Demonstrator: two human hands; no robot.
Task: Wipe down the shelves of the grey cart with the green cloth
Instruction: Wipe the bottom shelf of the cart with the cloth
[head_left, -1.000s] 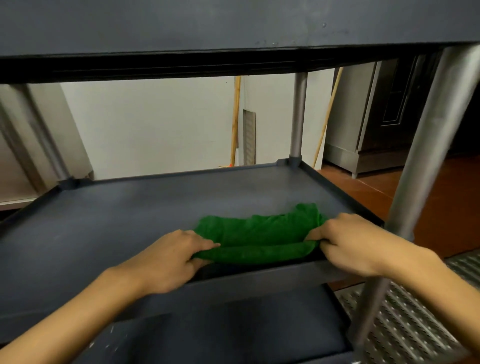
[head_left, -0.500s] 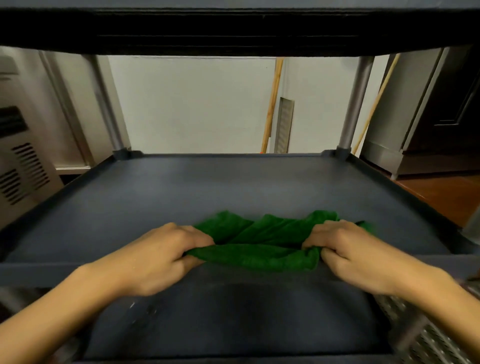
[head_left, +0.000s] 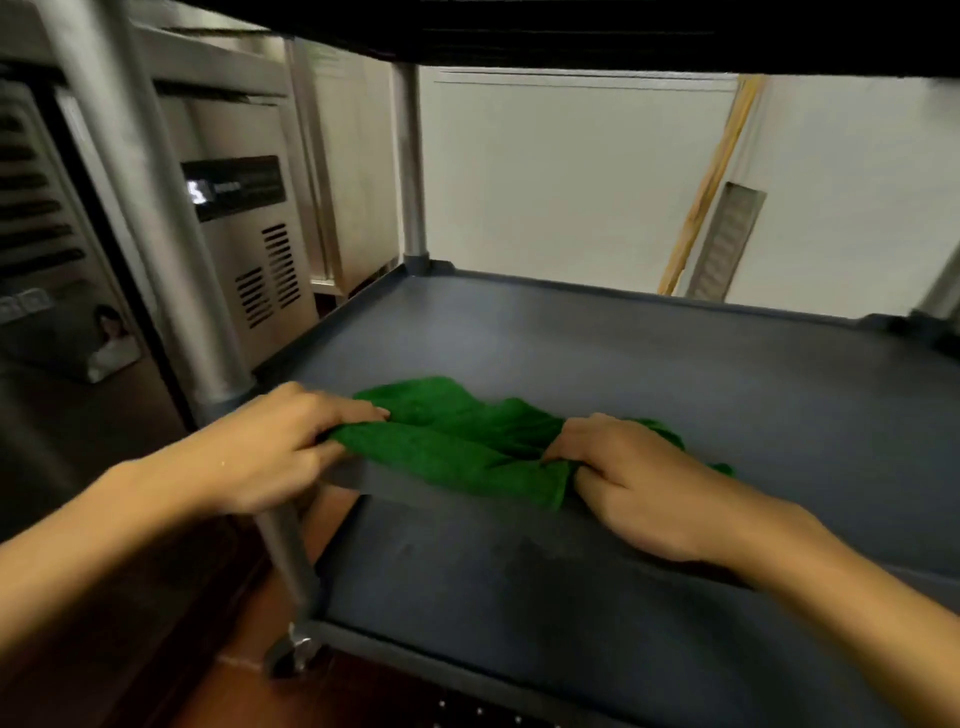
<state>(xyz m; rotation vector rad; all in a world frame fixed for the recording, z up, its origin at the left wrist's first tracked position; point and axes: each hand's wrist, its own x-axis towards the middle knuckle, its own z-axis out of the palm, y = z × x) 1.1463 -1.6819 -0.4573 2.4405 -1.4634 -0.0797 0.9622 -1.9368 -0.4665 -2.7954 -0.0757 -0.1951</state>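
The green cloth (head_left: 457, 441) lies bunched on the middle shelf (head_left: 649, 358) of the grey cart, draped over its front lip near the left corner. My left hand (head_left: 280, 447) grips the cloth's left end right beside the front-left metal post (head_left: 156, 234). My right hand (head_left: 628, 483) is closed on the cloth's right end, knuckles up. Below them lies the bottom shelf (head_left: 545, 613), dark with faint smudges. The underside of the top shelf (head_left: 571, 31) spans the top of the view.
Stainless steel appliances with vents (head_left: 249, 249) stand close on the left. A caster wheel (head_left: 293, 652) sits under the front-left post on the reddish floor. Behind the cart are a pale wall, a wooden handle (head_left: 706, 187) and a vent grille (head_left: 727, 239).
Both hands have slid the cloth leftward along the front edge of the middle shelf, from the right side to the left corner. The view has swung left with them.
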